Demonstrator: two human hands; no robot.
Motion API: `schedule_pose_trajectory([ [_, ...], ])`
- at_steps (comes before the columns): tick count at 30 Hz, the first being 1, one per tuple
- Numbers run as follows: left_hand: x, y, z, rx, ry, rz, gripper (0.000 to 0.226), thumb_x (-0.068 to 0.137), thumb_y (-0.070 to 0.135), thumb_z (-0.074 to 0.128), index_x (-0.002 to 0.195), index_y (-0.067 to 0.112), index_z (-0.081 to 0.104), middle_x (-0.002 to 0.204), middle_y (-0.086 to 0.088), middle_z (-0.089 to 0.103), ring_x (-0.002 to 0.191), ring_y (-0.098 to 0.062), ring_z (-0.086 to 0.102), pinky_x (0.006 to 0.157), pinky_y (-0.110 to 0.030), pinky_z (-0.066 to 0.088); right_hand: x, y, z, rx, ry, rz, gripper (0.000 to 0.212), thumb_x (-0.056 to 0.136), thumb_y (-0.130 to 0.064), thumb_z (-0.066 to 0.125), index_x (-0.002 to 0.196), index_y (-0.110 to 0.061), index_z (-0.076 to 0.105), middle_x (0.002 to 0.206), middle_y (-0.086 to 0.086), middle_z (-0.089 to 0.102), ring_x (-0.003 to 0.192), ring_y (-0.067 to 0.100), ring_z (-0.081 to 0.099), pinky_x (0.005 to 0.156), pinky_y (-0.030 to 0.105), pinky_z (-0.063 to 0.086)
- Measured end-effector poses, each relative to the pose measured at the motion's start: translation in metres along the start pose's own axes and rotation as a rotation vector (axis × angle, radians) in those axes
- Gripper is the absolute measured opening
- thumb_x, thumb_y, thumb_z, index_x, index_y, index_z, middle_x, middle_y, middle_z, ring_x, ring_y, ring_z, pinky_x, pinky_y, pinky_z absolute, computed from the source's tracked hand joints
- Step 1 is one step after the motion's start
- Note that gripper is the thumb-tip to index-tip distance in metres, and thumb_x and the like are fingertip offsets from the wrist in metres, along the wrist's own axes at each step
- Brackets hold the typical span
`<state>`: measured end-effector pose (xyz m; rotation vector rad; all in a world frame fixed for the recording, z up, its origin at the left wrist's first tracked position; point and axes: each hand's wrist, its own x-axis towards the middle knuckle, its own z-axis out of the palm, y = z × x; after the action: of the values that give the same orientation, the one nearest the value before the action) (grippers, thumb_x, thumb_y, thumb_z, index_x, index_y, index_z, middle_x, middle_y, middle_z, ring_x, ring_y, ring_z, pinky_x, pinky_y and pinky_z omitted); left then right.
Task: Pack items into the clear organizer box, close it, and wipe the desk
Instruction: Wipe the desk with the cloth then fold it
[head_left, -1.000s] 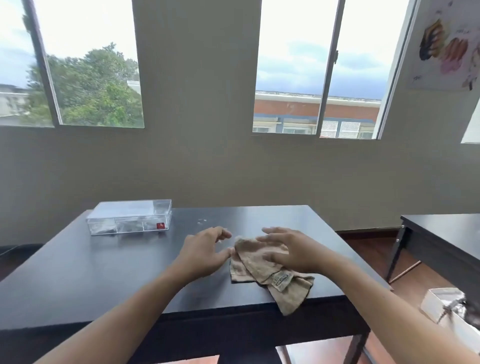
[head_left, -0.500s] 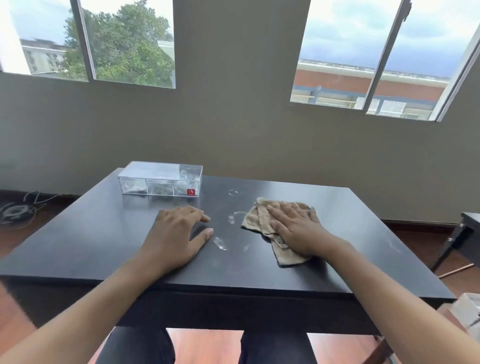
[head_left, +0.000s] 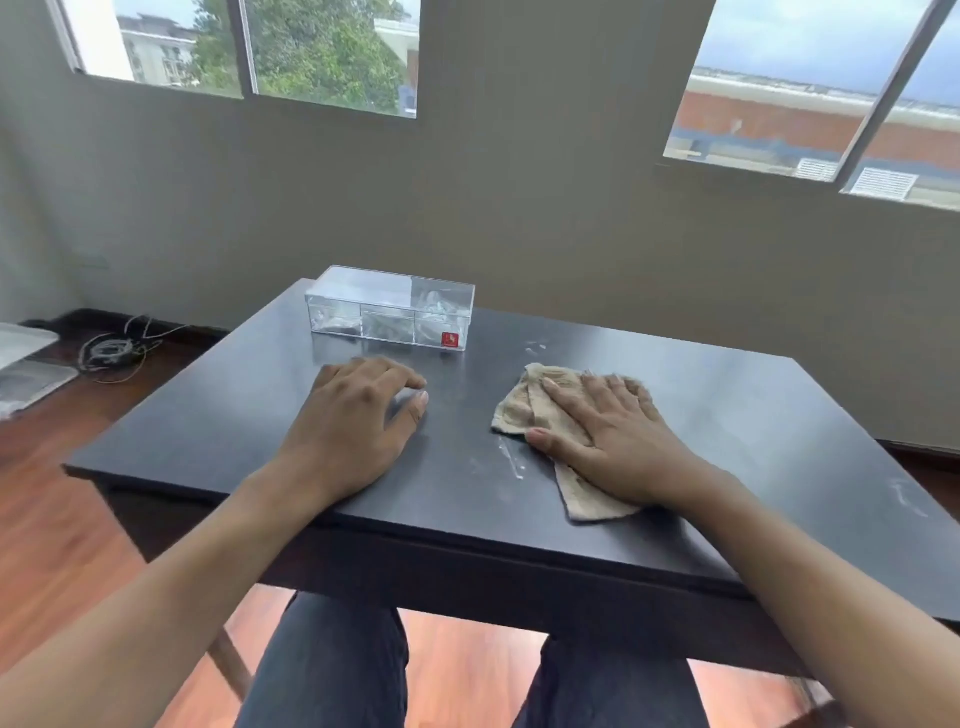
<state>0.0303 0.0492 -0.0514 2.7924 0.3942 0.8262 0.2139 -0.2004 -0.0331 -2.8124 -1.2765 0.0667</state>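
The clear organizer box (head_left: 390, 308) stands at the far left of the dark desk (head_left: 753, 415) with its lid down; a red sticker marks its front right corner and small items show faintly inside. A beige cloth (head_left: 524, 410) lies right of centre. My right hand (head_left: 608, 441) presses flat on the cloth with straight fingers. My left hand (head_left: 353, 421) rests palm down on the bare desk just in front of the box, fingers relaxed, holding nothing.
Pale wet streaks (head_left: 511, 457) lie beside the cloth and more marks (head_left: 535, 347) sit further back. Coiled cables (head_left: 111, 349) and a pale plastic tray (head_left: 26, 364) lie on the wooden floor at left. A wall with windows rises behind the desk.
The camera has tilted down and turned left. My right hand came down flat on the cloth and slid it slightly right. My left hand settled onto the desk.
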Motion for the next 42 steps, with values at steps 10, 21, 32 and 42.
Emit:
schedule_pose_trajectory([
  [10, 0.0, 0.0, 0.002, -0.023, -0.082, -0.057, 0.032, 0.105, 0.037, 0.043, 0.119, 0.023, 0.067, 0.126, 0.004, 0.067, 0.115, -0.02, 0.059, 0.106, -0.038, 0.039, -0.009, -0.027, 0.011, 0.066, 0.047, -0.148, 0.058, 0.096, -0.068, 0.021, 0.153, -0.061, 0.008, 0.169, -0.015, 0.003, 0.156, 0.01, -0.006, 0.126, 0.041, -0.005],
  [21, 0.002, 0.004, 0.002, -0.006, -0.145, -0.073, 0.034, 0.101, 0.037, 0.045, 0.127, 0.025, 0.063, 0.134, 0.006, 0.062, 0.123, -0.018, 0.054, 0.108, -0.037, 0.038, 0.03, -0.041, 0.014, 0.09, 0.129, 0.086, 0.073, 0.089, -0.081, 0.011, 0.155, -0.051, 0.019, 0.169, -0.007, 0.015, 0.156, 0.019, 0.009, 0.125, 0.05, 0.001],
  [32, -0.001, 0.004, 0.003, -0.022, -0.124, -0.078, 0.029, 0.099, 0.035, 0.049, 0.121, 0.028, 0.067, 0.131, 0.01, 0.064, 0.12, -0.017, 0.056, 0.108, -0.038, 0.04, 0.016, 0.03, 0.005, 0.077, 0.051, -0.112, 0.052, 0.103, -0.055, 0.027, 0.152, -0.058, 0.009, 0.167, -0.024, 0.009, 0.155, 0.004, 0.003, 0.126, 0.043, 0.006],
  [42, 0.001, 0.004, 0.005, -0.005, -0.138, -0.075, 0.03, 0.1, 0.038, 0.047, 0.123, 0.029, 0.065, 0.132, 0.011, 0.063, 0.121, -0.016, 0.055, 0.109, -0.038, 0.038, 0.043, 0.06, 0.007, 0.078, 0.116, 0.295, 0.066, 0.097, -0.059, 0.02, 0.16, -0.04, 0.014, 0.17, -0.009, 0.01, 0.157, 0.016, 0.005, 0.125, 0.051, 0.002],
])
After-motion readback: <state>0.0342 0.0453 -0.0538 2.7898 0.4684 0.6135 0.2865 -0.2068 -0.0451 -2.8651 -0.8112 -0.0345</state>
